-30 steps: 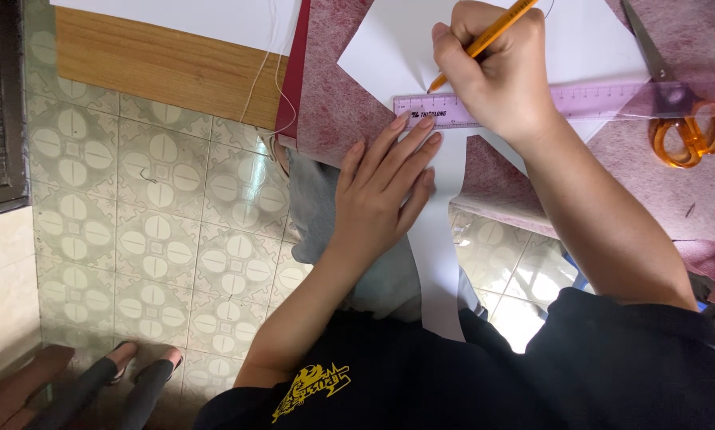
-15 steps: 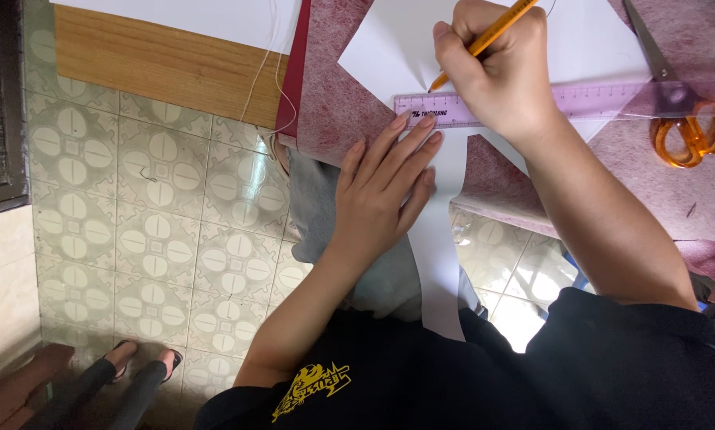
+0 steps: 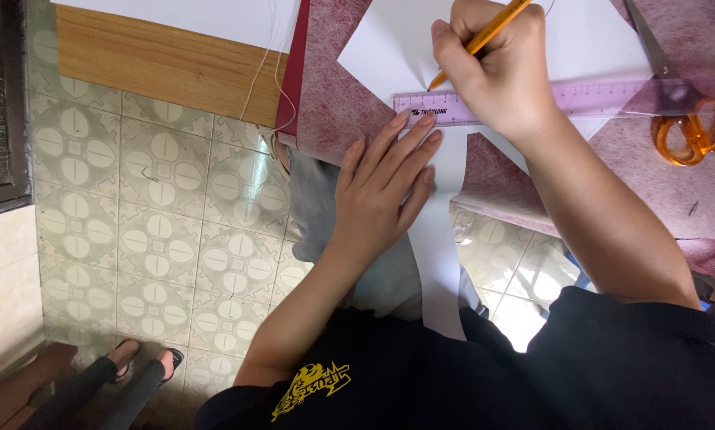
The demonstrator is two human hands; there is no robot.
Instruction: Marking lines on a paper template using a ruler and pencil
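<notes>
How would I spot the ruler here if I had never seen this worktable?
Start at the reddish-purple cloth covering the table, then find the white paper lying on it. The ruler runs across that paper's lower edge, under the left hand's fingertips and beneath the right hand holding an orange pencil. It is the only clear pink strip, unlike the orange-handled scissors at its far end.

Scissors (image 3: 688, 119) blades and pencil (image 3: 485, 36) top beyond the frame edge, ruler (image 3: 580, 99) middle perhaps under hands.

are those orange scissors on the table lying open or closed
Closed, as far as shows. The orange scissors lie flat on the maroon fabric, blades together in one narrow point under the pink ruler; their tip runs out of view.
</notes>
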